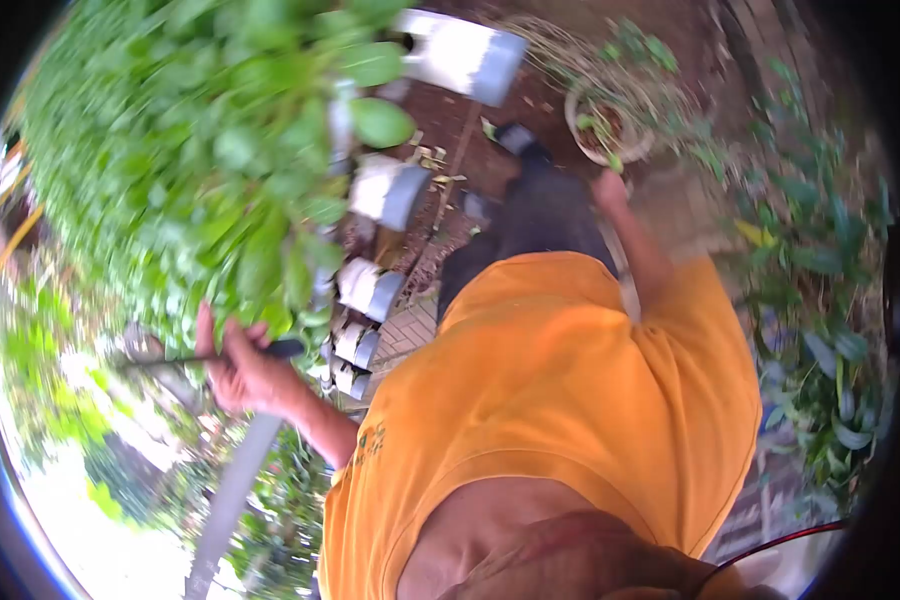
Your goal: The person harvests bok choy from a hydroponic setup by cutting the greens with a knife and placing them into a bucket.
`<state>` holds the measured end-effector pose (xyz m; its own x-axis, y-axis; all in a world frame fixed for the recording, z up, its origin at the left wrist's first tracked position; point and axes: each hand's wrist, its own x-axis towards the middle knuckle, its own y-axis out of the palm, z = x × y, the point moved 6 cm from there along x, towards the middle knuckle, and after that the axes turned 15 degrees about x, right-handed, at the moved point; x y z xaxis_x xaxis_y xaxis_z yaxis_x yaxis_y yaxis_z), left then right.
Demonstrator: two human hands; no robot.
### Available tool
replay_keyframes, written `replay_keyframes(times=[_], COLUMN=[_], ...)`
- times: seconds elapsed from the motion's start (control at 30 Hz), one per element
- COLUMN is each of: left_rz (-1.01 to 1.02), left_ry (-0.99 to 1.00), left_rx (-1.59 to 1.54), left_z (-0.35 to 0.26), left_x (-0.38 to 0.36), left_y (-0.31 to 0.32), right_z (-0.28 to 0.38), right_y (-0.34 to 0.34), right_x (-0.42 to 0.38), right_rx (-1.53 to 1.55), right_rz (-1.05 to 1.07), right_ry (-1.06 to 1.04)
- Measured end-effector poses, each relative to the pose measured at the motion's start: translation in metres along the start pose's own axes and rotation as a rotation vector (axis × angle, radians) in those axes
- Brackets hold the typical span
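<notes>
My left hand (245, 370) is out to the left, fingers closed round a thin dark tool (180, 360) with a thicker dark end. Blur hides exactly what kind of tool it is. Just above that hand hangs a dense mass of green leaves (220, 190), and the fingertips come close to the lowest ones. My right arm hangs down at my side. My right hand (610, 188) appears small and blurred near the rim of a round plant pot (573, 112); its fingers cannot be made out.
Several white-and-grey cylinders (385, 190) line the edge of the leafy bed. Dry stems (560, 50) trail over the pot. More leafy plants (820, 270) stand at the right. A grey post (232, 495) rises at lower left, and brick paving (405, 330) shows beside the cylinders.
</notes>
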<state>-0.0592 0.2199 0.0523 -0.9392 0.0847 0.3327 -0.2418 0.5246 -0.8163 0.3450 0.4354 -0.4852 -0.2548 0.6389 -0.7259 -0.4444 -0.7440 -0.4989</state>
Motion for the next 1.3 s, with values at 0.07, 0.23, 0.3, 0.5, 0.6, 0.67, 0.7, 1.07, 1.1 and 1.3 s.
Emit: replay_keyframes(times=[0.07, 0.23, 0.3, 0.5, 0.6, 0.67, 0.7, 1.07, 1.1, 1.3], left_rz=[0.13, 0.342, 0.371, 0.317, 0.351, 0.323, 0.297, 0.104, 0.078, 0.061], left_ry=[-0.049, -0.055, -0.091, -0.132, -0.201, -0.22, -0.201, -0.245, -0.228, -0.383], left_rx=[-0.017, -0.314, -0.288, -0.131, -0.144, -0.133, -0.143, -0.104, -0.061, 0.005], left_z=[-0.021, -0.02, -0.02, 0.024, 0.039, 0.037, 0.034, 0.044, 0.055, 0.094], left_x=[-0.001, 0.004, 0.003, 0.008, 0.005, 0.007, 0.01, -0.003, -0.007, -0.04], left_y=[0.009, 0.039, 0.041, 0.022, 0.015, 0.006, 0.002, -0.03, -0.035, -0.055], right_z=[0.029, 0.146, 0.206, 0.372, 0.438, 0.468, 0.484, 0.602, 0.608, 0.633], right_y=[0.017, -0.005, -0.039, -0.115, -0.146, -0.147, -0.145, -0.052, -0.055, -0.093], right_x=[-0.008, -0.063, -0.085, -0.155, -0.189, -0.205, -0.215, -0.247, -0.24, -0.196], right_rx=[0.016, 0.198, 0.054, -0.1, 0.105, 0.18, 0.218, -0.382, -0.408, -0.278], right_rz=[0.289, 0.521, 0.556, 0.632, 0.498, 0.507, 0.521, 0.038, -0.03, -0.228], right_ry=[0.072, 0.182, 0.037, -0.627, -0.821, -0.923, -0.981, -1.889, -1.859, -1.518])
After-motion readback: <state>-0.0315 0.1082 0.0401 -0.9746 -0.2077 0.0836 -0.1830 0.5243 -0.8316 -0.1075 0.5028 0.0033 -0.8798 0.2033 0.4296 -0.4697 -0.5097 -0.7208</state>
